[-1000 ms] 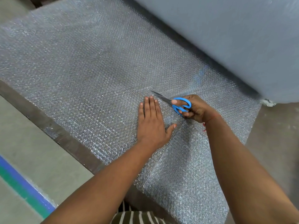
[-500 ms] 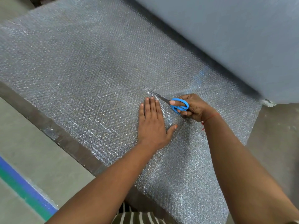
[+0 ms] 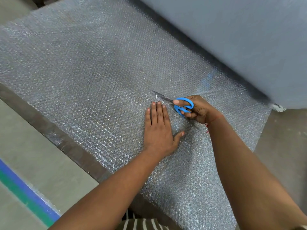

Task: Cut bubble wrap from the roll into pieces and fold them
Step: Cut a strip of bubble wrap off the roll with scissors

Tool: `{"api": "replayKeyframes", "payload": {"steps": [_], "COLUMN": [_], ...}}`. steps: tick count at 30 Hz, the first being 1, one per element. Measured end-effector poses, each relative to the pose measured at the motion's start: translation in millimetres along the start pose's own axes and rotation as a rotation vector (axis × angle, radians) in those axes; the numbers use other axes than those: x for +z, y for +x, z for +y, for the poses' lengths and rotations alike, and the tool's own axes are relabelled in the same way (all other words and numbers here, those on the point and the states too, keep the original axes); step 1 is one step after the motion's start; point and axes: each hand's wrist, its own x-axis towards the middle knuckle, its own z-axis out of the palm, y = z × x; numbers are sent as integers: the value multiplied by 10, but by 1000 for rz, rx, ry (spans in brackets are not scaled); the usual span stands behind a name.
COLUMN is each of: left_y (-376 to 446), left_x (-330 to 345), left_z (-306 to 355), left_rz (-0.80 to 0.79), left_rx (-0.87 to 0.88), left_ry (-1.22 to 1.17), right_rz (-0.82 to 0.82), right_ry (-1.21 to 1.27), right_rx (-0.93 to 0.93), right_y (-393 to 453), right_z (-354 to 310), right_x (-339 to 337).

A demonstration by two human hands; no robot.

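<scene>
Two risks I see: right hand [image 3: 197, 110] gripping scissors [image 3: 180, 105], blades near flat left hand's fingertips [image 3: 157, 103]; bubble wrap [image 3: 99, 72] may bunch.

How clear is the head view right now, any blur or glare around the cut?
Head view: scissors and both hands sharp; the roll at upper right looks smeared; bubble wrap glints with small highlights, no washout; wide-angle bending at edges.

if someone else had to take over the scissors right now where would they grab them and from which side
By the blue handle loops, coming from the right, roll side, where the right hand already has its fingers through them. The blades point left into the bubble wrap, close beside the flat left hand, so that end is unsafe.
</scene>
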Motion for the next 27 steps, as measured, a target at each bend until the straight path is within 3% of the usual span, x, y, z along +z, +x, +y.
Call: {"api": "replayKeyframes", "payload": {"steps": [27], "left_y": [13], "left_x": [4], "left_z": [0], "left_rz": [5], "left_rx": [-3], "left_ry": [-39], "right_rz": [13], "right_ry": [-3], "right_rx": [-14], "right_y": [152], "right_z": [-183], "right_x": [241]}}
